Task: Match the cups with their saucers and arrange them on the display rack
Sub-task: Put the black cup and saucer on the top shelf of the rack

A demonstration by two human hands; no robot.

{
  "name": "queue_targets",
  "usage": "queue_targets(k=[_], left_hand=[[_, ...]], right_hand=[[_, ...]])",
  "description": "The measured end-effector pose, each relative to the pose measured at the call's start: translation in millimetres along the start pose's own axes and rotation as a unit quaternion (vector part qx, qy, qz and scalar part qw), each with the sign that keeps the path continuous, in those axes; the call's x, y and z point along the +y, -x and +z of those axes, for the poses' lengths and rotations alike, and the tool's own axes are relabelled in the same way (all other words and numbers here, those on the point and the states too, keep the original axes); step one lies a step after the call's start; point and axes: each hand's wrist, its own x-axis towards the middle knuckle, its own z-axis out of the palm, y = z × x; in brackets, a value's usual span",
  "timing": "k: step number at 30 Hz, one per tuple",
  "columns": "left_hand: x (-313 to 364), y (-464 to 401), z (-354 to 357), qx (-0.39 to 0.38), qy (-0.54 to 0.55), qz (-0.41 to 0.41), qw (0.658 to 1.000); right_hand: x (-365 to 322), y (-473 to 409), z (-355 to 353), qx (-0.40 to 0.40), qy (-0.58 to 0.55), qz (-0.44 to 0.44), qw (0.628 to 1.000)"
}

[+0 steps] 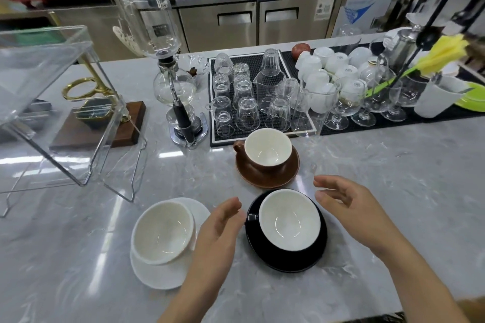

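Three cup-and-saucer sets stand on the marble counter. A brown cup [267, 151] sits on a brown saucer [265, 178] in the middle. Nearer me, a black cup with a white inside [288, 219] sits on a black saucer [286, 261]. To its left a white cup [162, 231] sits on a white saucer [157, 273]. My left hand [220, 231] hovers between the white and black sets, fingers relaxed, holding nothing. My right hand [349, 204] hovers just right of the black cup, also holding nothing. A clear acrylic display rack [52, 102] on a wire frame stands at the left.
Behind the brown set lies a black mat with several upturned glasses [246, 94]. A siphon coffee maker [178, 92] stands left of it. White cups [330, 68], stemmed glasses and a yellow flower [443, 55] crowd the back right. A wooden drip stand [99, 123] sits behind the rack.
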Motion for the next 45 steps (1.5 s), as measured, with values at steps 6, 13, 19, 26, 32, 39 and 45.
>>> queue_targets(k=[6, 13, 19, 26, 32, 39, 45], left_hand=[[-4.7, 4.6, 1.2, -0.005, -0.039, -0.003, 0.999], [-15.7, -3.4, 6.3, -0.032, -0.058, -0.022, 0.998], [-21.1, -4.5, 15.9, -0.043, -0.089, -0.036, 0.994], [-24.4, -3.3, 22.1, -0.029, -0.071, -0.066, 0.995], [-29.3, -2.9, 27.2, -0.006, -0.021, -0.087, 0.996], [-29.1, 1.0, 31.8, 0.013, 0.019, -0.065, 0.998], [-25.6, 9.6, 34.2, 0.029, 0.07, -0.036, 0.996]], right_hand=[[6.1, 9.2, 2.4, 0.006, 0.008, 0.021, 1.0], [14.5, 13.8, 11.3, 0.004, 0.034, 0.063, 0.997], [22.7, 17.4, 16.8, 0.0, 0.009, 0.098, 0.995], [28.3, 20.5, 17.1, -0.015, -0.019, 0.132, 0.991], [25.9, 21.7, 19.4, -0.004, -0.025, 0.119, 0.993], [23.5, 21.9, 22.5, 0.016, -0.019, 0.092, 0.995], [12.5, 27.5, 14.7, 0.027, -0.019, 0.057, 0.998]])
